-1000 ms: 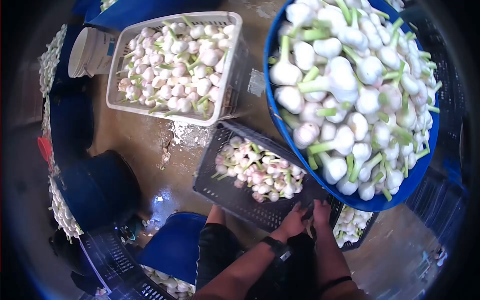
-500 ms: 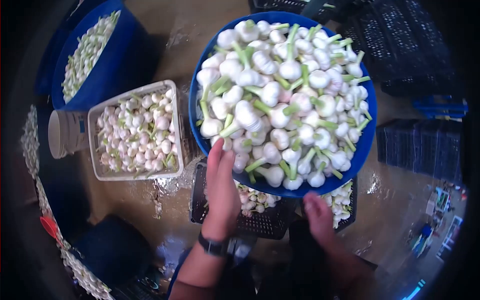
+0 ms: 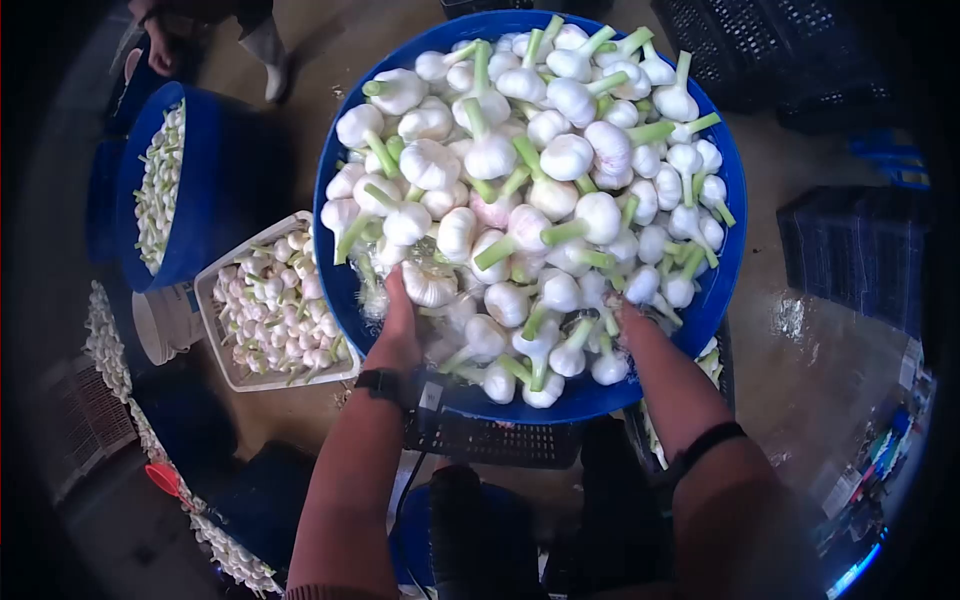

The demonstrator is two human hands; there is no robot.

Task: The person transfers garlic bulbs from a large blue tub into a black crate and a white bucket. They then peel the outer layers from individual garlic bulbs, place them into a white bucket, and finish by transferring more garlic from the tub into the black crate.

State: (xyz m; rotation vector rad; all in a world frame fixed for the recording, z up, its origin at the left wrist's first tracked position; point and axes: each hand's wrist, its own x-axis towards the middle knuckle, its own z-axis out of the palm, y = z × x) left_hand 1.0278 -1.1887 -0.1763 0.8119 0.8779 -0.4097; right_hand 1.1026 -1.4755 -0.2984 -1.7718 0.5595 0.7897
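A large blue tub [image 3: 733, 250] in front of me is heaped with white garlic bulbs [image 3: 490, 155] that have short green stems; water shows between some of them. My left hand [image 3: 399, 325] reaches over the near left part into the garlic, its thumb side showing against a bulb. On the near right, my right hand [image 3: 632, 322] is sunk among bulbs up to about the wrist. The fingers of both hands are mostly hidden by garlic and water, so their grip does not show.
Left of the tub stands a white crate [image 3: 232, 372] of garlic, with a white bucket [image 3: 152, 325] and another blue tub [image 3: 185, 230] beyond. Black crates [image 3: 850, 250] are stacked at right. Another person's hand [image 3: 160, 55] shows at top left. The floor [image 3: 790, 320] looks wet.
Both hands have moved forward from the tub's near edge into the garlic and water. The tub appears larger, and another person has come into view at top left.
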